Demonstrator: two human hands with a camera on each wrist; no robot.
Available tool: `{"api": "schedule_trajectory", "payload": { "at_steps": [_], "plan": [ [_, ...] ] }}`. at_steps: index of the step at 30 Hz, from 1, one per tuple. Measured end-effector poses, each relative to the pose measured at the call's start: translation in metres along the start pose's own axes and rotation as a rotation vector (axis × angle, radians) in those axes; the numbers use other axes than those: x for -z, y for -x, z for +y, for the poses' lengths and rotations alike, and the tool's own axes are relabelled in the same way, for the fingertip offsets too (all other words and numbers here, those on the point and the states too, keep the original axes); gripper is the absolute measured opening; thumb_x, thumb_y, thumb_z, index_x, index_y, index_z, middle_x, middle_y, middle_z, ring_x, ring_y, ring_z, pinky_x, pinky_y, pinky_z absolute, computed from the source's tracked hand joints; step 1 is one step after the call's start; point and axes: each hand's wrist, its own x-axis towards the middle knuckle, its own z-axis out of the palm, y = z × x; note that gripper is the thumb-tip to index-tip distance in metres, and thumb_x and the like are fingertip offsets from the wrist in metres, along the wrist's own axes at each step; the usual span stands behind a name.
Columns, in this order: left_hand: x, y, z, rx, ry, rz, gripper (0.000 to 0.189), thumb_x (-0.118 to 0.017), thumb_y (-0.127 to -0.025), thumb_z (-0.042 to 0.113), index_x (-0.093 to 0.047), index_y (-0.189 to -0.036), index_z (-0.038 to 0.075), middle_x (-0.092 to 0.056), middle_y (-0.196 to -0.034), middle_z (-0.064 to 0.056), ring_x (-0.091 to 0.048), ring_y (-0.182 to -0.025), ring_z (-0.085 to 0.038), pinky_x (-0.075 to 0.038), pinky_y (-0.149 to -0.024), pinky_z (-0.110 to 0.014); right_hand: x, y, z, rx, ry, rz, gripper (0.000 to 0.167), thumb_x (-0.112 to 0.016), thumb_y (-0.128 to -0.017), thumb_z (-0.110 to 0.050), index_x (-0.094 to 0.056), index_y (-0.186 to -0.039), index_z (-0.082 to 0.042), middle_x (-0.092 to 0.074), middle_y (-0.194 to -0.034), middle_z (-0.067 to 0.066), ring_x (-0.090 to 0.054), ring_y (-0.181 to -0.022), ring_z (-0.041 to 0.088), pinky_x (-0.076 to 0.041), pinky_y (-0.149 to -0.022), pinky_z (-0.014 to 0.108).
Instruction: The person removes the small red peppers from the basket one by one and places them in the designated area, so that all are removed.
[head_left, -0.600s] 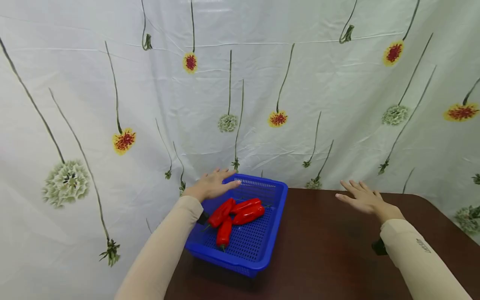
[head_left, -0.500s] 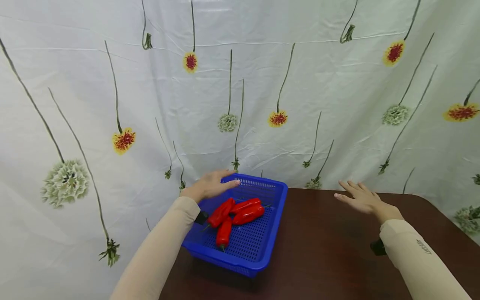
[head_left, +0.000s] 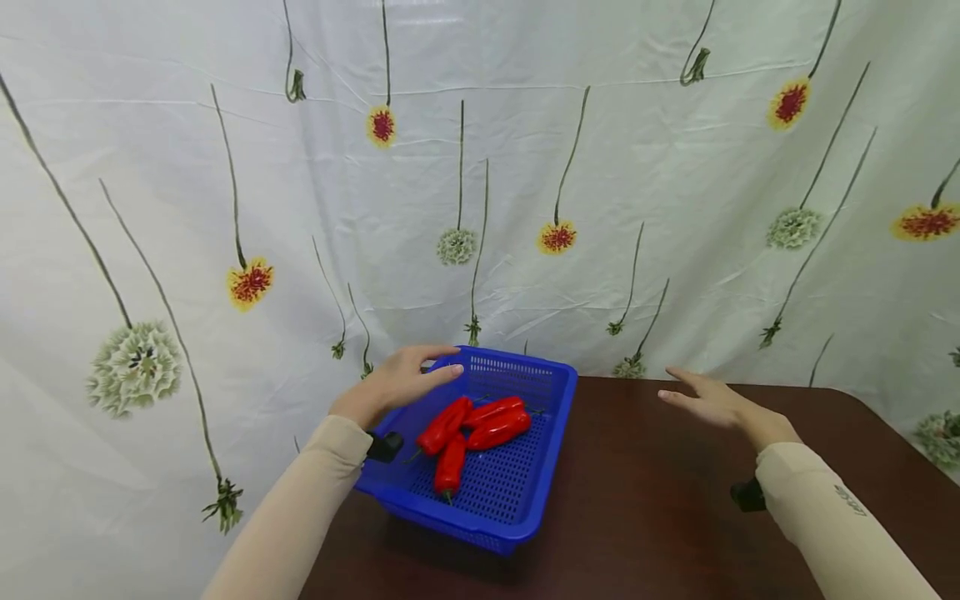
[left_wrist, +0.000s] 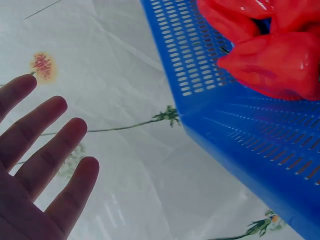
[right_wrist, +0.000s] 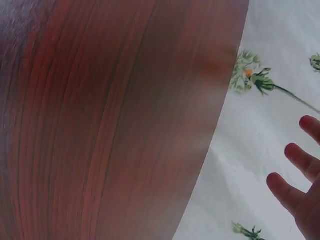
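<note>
Several red peppers [head_left: 498,429] with green stems lie together in a blue plastic basket [head_left: 551,467] with slotted walls. My left hand [head_left: 401,382] is held over the basket's left side, fingers extended, holding nothing. In the left wrist view its spread fingers [left_wrist: 72,192] are apart from the basket rim, and the peppers [left_wrist: 280,65] show at the upper right. My right hand [head_left: 716,402] hovers over the right part of the table, fingers straight, with nothing in it. Three of its fingertips [right_wrist: 276,181] show at the edge of the right wrist view.
A dark brown wooden table [head_left: 637,500] bears the basket on its left part. Behind it hangs a white flower-printed curtain [head_left: 420,208], close along the table's back edge. Each wrist wears a black device [head_left: 385,447] below the cream sleeve.
My left hand has drawn back a little to the left and toward me, uncovering more of the basket. My right hand has shifted slightly left and turned. Peppers and basket stay in place.
</note>
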Motion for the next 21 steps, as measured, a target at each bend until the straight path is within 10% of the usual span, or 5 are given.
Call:
{"api": "schedule_trajectory", "payload": {
  "at_steps": [5, 13, 21],
  "plan": [
    [0.008, 0.014, 0.004, -0.016, 0.079, 0.038, 0.058, -0.059, -0.094, 0.054, -0.054, -0.145, 0.025, -0.048, -0.152, -0.005, -0.046, -0.14, -0.035, -0.039, -0.111, -0.054, -0.002, 0.001, -0.006, -0.01, -0.042, -0.017, 0.083, -0.045, -0.1, -0.056, -0.022, -0.158, -0.002, -0.024, -0.158, 0.036, -0.029, -0.14, 0.06, -0.033, -0.102, 0.072],
    [0.016, 0.039, 0.007, -0.206, 0.027, 0.168, 0.043, -0.06, -0.098, 0.026, -0.06, -0.137, 0.006, -0.064, -0.136, -0.014, -0.059, -0.126, -0.037, -0.044, -0.106, -0.055, -0.005, -0.001, -0.017, 0.021, -0.173, -0.015, 0.08, -0.049, -0.101, -0.05, -0.021, -0.159, -0.003, -0.027, -0.157, 0.035, -0.033, -0.14, 0.057, -0.039, -0.1, 0.067],
    [0.001, 0.056, 0.005, -0.196, 0.117, 0.153, 0.046, -0.063, -0.097, 0.028, -0.059, -0.138, 0.008, -0.062, -0.138, -0.013, -0.061, -0.127, -0.032, -0.046, -0.104, -0.052, -0.005, 0.001, -0.03, 0.061, -0.279, 0.019, 0.076, -0.051, -0.101, -0.045, -0.023, -0.158, -0.002, -0.036, -0.153, 0.034, -0.035, -0.14, 0.055, -0.042, -0.1, 0.064]
  ]
}}
